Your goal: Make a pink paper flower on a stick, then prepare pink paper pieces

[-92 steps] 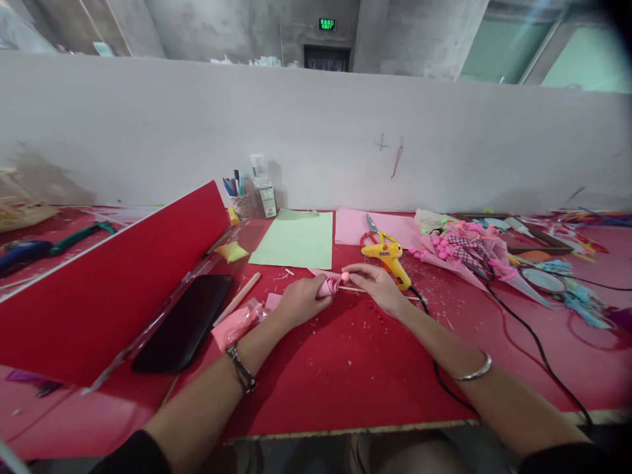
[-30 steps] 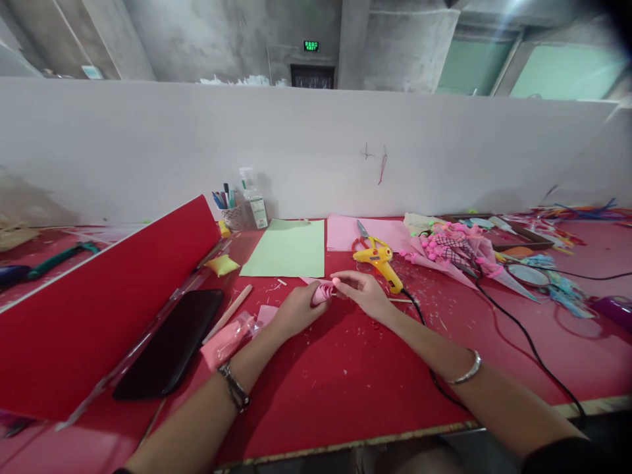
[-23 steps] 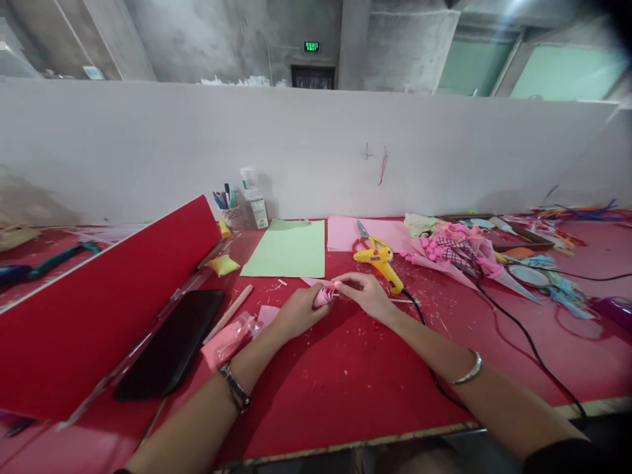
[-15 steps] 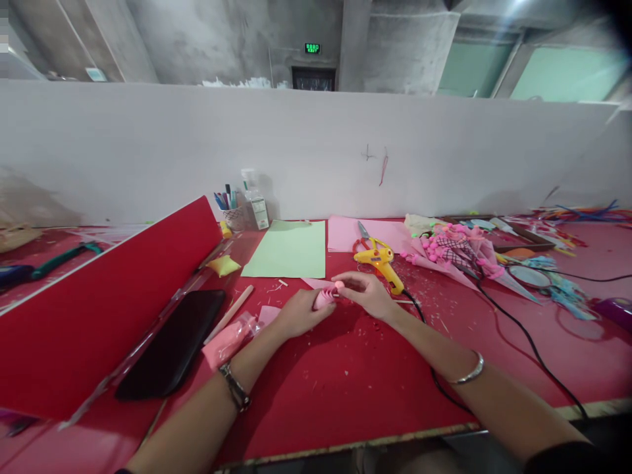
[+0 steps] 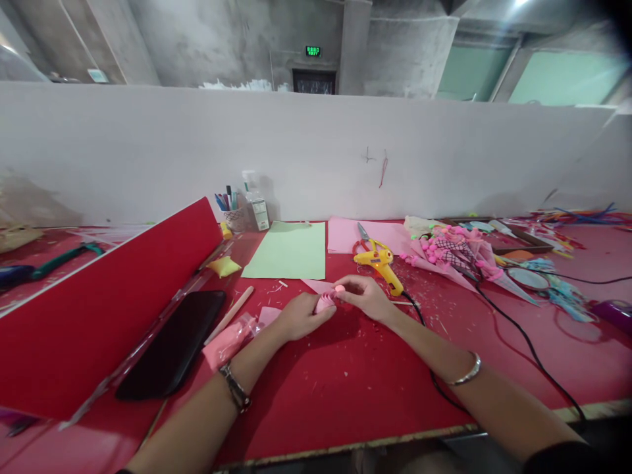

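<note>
My left hand (image 5: 297, 317) is closed round a small pink ridged piece (image 5: 324, 303), whose layered folds show past the thumb. With thumb and fingertips, my right hand (image 5: 368, 298) pinches a small coral-pink ball (image 5: 340, 288) right by the top of that piece. Whether the ball touches it I cannot tell. Both hands are just above the red tabletop. Behind them lies a pink paper scrap (image 5: 316, 286), partly covered by the left hand. A yellow hot glue gun (image 5: 382, 265) rests on its side beyond my right hand.
Green paper (image 5: 291, 250) and pink sheets (image 5: 340, 237) lie at the back, with scissors (image 5: 364, 234) on the pink ones. A black phone (image 5: 172, 345), a stick (image 5: 232, 313) and a pink packet (image 5: 230, 342) are left. Pink cones (image 5: 451, 253) and a black cord (image 5: 523, 332) are right.
My right fingers and the ball have shifted very slightly at the top of the pink ridged piece. The left hand keeps its hold, and everything on the table stays put.
</note>
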Motion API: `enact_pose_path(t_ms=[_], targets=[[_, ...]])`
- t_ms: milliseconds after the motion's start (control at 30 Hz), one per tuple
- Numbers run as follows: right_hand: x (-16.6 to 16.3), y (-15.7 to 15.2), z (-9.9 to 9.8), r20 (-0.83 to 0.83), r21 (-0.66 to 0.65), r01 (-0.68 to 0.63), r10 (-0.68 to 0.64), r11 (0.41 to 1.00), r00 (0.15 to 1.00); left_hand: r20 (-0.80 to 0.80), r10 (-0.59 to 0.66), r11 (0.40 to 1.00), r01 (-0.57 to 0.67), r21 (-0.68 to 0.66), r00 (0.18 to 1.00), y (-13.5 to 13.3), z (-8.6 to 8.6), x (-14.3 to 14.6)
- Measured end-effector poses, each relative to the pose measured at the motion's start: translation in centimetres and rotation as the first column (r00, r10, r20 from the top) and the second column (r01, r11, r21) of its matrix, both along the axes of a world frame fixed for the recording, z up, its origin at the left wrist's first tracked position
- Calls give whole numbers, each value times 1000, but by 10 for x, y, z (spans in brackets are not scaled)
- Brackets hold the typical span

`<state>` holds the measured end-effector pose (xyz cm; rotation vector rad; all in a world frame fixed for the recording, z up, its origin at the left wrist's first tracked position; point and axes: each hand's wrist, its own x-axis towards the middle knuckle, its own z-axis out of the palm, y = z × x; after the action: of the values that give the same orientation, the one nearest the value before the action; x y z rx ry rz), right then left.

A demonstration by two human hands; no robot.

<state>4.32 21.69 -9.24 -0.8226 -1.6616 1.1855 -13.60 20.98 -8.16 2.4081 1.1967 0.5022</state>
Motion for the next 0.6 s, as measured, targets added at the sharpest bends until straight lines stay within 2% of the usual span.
enact_pose_path(t_ms=[100, 200, 367, 467, 533, 600], targets=[[-1, -1, 1, -47, -53, -77, 75, 996, 996, 19, -2, 1000, 2, 8, 1000, 0, 1, 0], [-2, -4, 3, -23, -86, -162, 161, 983, 987, 84, -37, 999, 38, -10, 996, -2, 5, 1], [0, -4, 3, 12, -75, -128, 129, 989, 992, 136, -89, 995, 95, -35, 987, -9, 10, 6], [4, -2, 1, 35, -78, -88, 91, 993, 995, -7, -9, 999, 9, 32, 1000, -11, 19, 3], [7, -1, 0, 73, -75, -108, 113, 991, 991, -114, 86, 991, -73, 116, 990, -13, 31, -7], [8, -1, 1, 134, -46, -156, 161, 987, 978, -114, 175, 972, -153, 176, 978, -18, 47, -23]])
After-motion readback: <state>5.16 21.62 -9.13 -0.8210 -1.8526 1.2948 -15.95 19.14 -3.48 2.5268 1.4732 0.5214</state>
